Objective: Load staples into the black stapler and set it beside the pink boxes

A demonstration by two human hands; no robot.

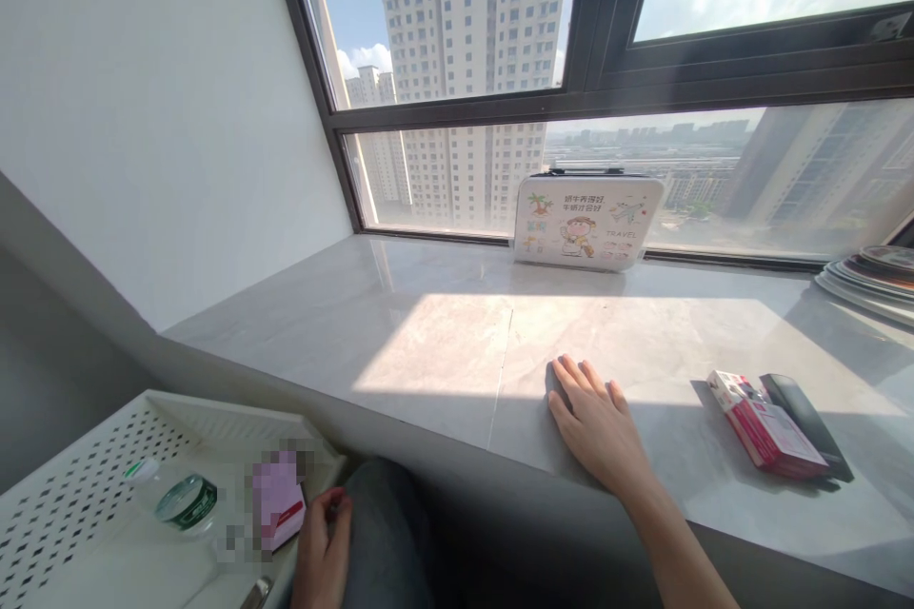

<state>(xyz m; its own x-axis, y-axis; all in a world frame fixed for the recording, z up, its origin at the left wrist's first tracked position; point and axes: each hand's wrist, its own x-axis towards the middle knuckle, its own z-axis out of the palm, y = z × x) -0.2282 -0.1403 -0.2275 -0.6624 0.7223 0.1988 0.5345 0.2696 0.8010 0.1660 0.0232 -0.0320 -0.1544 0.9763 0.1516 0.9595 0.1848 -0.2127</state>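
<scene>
My right hand lies flat on the pale marble sill, palm down with its fingers spread a little and nothing under them that I can see. Low in the view, my left hand rests beside my knee at the right edge of the white basket. Its fingers are loosely curled in, and no object shows in them. In the basket, close to that hand, is a purple-pink box, partly blurred out. Left of it, a clear plastic bottle with a green label lies tilted.
Against the window stands a white case with cartoon prints and a dark handle. Right of my right hand lie a pink and white box and a flat black item. Stacked discs sit at the far right. A white wall rises at left.
</scene>
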